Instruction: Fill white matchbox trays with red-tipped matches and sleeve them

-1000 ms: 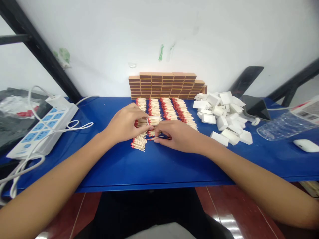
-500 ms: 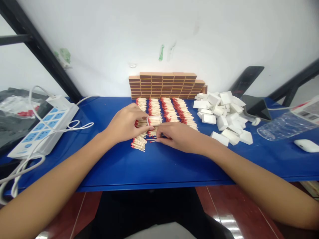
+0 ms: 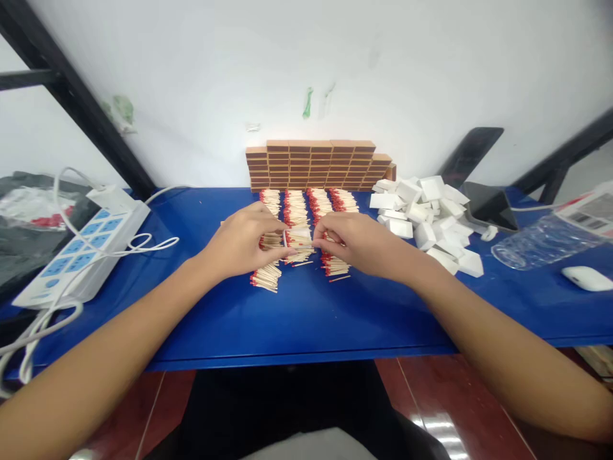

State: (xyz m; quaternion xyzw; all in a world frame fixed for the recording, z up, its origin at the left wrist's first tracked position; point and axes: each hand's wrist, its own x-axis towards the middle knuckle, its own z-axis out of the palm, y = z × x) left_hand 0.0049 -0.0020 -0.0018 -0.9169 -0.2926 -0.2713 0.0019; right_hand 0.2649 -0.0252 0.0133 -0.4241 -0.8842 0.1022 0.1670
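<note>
My left hand (image 3: 246,241) pinches a small white matchbox tray (image 3: 297,235) between thumb and fingers, with matches lying inside it. Closed fingertips of my right hand (image 3: 347,243) are at the tray's right end, on a thin matchstick (image 3: 307,245) that reaches over the tray; its far end is hard to make out. Rows of red-headed matches (image 3: 297,207) run away from me on the blue table, partly covered by both hands. Another row of matches (image 3: 343,200) passes beneath my right hand, and a bunch (image 3: 266,278) lies just below my left thumb.
Stacked brown matchboxes (image 3: 316,165) stand against the wall. Loose white trays (image 3: 426,211) are heaped on the right, beside a phone (image 3: 491,207) on a stand, a clear plastic bottle (image 3: 536,243) and a white mouse (image 3: 587,278). A power strip (image 3: 83,252) with cables lies left.
My right hand has lifted away from the table and moved up and right, with the matchstick brought from below the tray to its right end. My left hand still holds the tray in nearly the same place.
</note>
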